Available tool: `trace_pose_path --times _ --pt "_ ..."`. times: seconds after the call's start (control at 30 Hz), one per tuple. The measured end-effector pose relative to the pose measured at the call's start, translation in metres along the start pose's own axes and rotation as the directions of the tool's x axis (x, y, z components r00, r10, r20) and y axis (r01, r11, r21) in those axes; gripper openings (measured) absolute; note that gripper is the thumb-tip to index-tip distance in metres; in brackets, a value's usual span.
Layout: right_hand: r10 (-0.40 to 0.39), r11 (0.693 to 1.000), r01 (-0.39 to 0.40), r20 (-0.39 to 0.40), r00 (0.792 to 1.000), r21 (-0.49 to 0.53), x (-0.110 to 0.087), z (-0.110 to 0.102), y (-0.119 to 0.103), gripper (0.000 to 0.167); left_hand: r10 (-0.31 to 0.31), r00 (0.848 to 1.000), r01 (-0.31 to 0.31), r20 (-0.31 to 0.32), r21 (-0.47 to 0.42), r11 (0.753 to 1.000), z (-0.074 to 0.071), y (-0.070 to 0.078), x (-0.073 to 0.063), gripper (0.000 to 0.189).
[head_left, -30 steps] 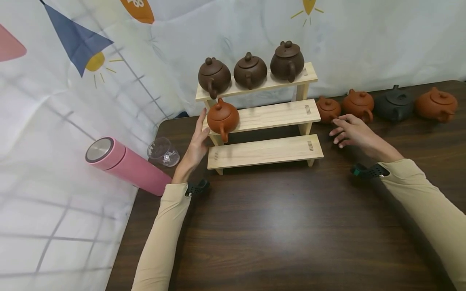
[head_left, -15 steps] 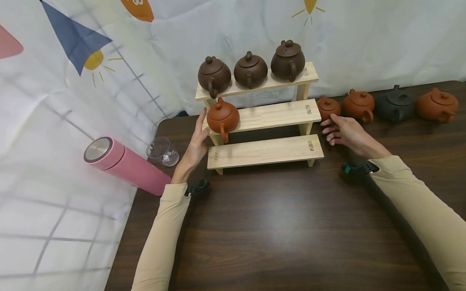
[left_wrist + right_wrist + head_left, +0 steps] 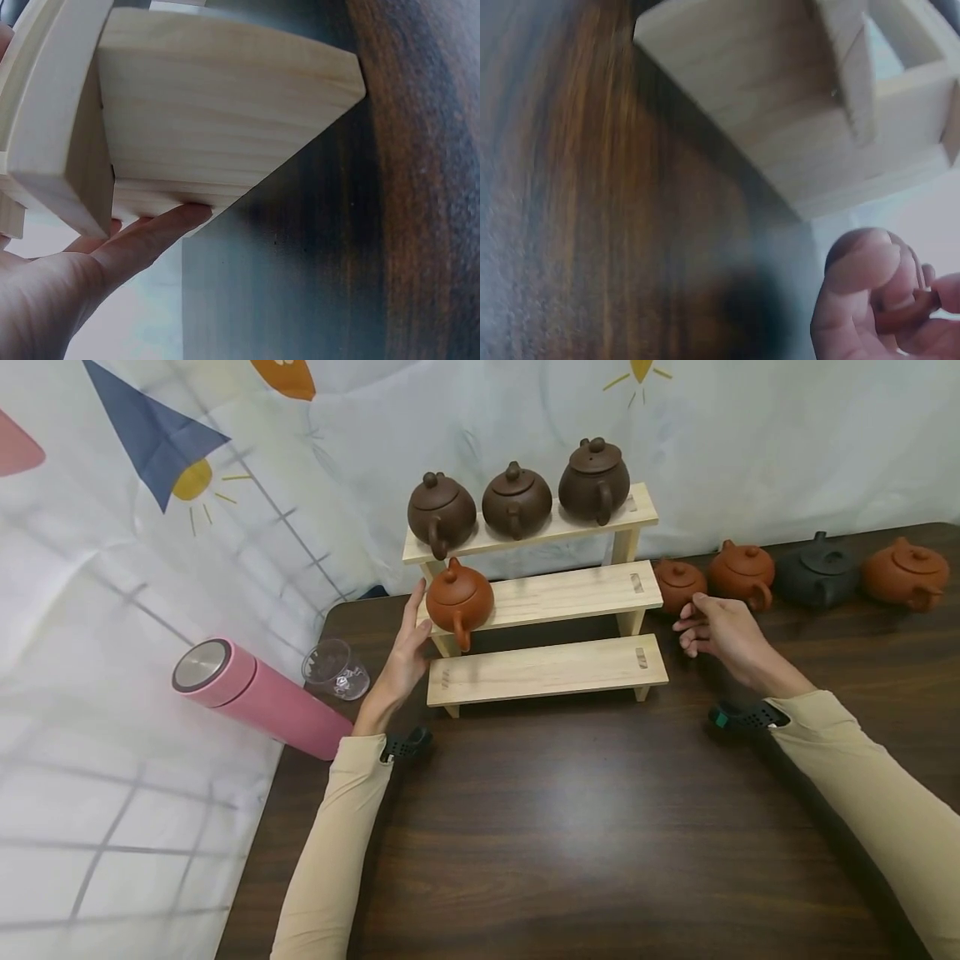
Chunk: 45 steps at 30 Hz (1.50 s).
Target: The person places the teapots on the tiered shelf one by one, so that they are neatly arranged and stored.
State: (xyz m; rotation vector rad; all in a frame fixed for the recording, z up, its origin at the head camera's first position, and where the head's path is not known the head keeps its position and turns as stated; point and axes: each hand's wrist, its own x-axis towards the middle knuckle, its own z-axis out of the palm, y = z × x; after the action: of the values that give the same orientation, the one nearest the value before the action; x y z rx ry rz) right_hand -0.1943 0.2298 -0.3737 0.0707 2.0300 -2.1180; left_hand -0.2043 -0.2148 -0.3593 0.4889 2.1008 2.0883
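My left hand [image 3: 402, 664] lies along the left end of the tiered wooden stand [image 3: 555, 673], fingers extended. In the left wrist view, its fingertips touch the stand's wooden side panel [image 3: 225, 97]. Close by, an orange-brown clay teapot [image 3: 460, 599] sits at the left of the middle shelf, handle toward me. My right hand [image 3: 727, 631] is at a small reddish clay teapot [image 3: 678, 583] on the table, just right of the stand. In the right wrist view, its curled fingers and thumb pinch the small teapot's handle [image 3: 907, 311]; part of that teapot is hidden behind them.
Three dark brown teapots, the middle one [image 3: 517, 500] included, stand on the top shelf. Right of the small teapot are a reddish teapot [image 3: 741, 573], a black teapot [image 3: 817, 574] and an orange teapot [image 3: 905, 573]. A pink flask [image 3: 281, 702] and a clear cup [image 3: 335, 670] stand at left.
My right hand has moved in to the small teapot, and its fingers have closed on the handle. The left hand stays at the stand's left end.
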Motion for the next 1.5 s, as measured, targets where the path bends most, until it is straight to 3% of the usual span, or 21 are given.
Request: trace_pose_path --times 0.13,0.33,0.5,0.7,0.9,1.03,1.23,1.5 --pt "-0.101 0.994 0.097 -0.075 0.992 -0.055 -0.011 0.006 -0.008 0.040 0.010 1.000 -0.010 -0.004 0.000 1.000 -0.002 0.000 0.000 0.073" --pt "-0.236 0.966 0.246 -0.115 0.965 0.083 -0.033 0.017 -0.033 0.039 0.030 0.999 -0.030 -0.010 -0.002 1.000 -0.004 0.000 0.000 0.073" --pt "-0.328 0.935 0.335 -0.076 0.942 0.115 -0.055 0.023 -0.057 0.038 0.025 1.000 -0.025 -0.016 -0.001 1.000 -0.005 0.001 -0.001 0.073" --pt "-0.408 0.904 0.399 0.033 0.912 0.153 -0.080 0.030 -0.077 0.038 0.030 0.999 -0.030 -0.012 0.005 1.000 -0.004 0.001 0.000 0.073" --pt "-0.402 0.913 0.378 0.181 0.898 0.151 -0.094 0.046 -0.087 0.038 0.036 0.999 -0.036 -0.009 0.005 0.999 -0.002 0.001 0.001 0.072" --pt "-0.390 0.921 0.378 0.229 0.892 0.094 -0.098 0.063 -0.091 0.041 0.028 1.000 -0.028 -0.008 0.005 1.000 0.000 0.002 0.001 0.071" --pt "-0.319 0.944 0.331 0.249 0.915 -0.007 -0.091 0.088 -0.091 0.043 0.018 1.000 -0.018 -0.012 0.008 1.000 0.002 0.002 -0.002 0.071" --pt "-0.208 0.965 0.242 0.275 0.939 -0.097 -0.064 0.114 -0.084 0.044 0.029 0.999 -0.028 -0.022 0.040 0.999 0.003 0.001 -0.001 0.072"
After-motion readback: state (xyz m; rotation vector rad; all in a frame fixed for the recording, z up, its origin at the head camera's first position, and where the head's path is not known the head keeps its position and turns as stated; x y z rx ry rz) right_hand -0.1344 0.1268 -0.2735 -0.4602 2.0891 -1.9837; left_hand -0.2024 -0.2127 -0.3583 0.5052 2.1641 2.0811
